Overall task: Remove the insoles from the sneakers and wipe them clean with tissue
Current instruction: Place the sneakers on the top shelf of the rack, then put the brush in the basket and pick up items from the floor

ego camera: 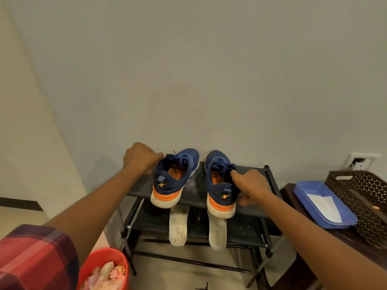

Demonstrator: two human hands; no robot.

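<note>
Obs.: both sneakers sit on the top shelf of the black shoe rack, heels toward the camera and toes to the wall, so the openings face the person and can be reached.

Left hand: at 9 o'clock of the left sneaker. Fingers are curled over its outer side by the laces and the thumb is at the collar, a steadying grip.

Right hand: at 3 o'clock of the right sneaker. One finger hooks the collar edge and the rest curl down the outer side. It holds the shoe, nothing else.

Insoles: two pale ones on the shelf below, at 6 o'clock of each heel, the left insole and the right insole. They lie flat, lengthwise and apart. Orange footbed shows inside both shoes.

Judgement: insoles read as already out. The hands seem to be squaring the shoes on the shelf. Whether the insoles have been wiped, I cannot tell.

Supplies: a blue tray at 3 o'clock of the rack holds white tissue, within the right hand's reach. A red bucket at 7 o'clock holds crumpled scraps, likely for waste.
</note>
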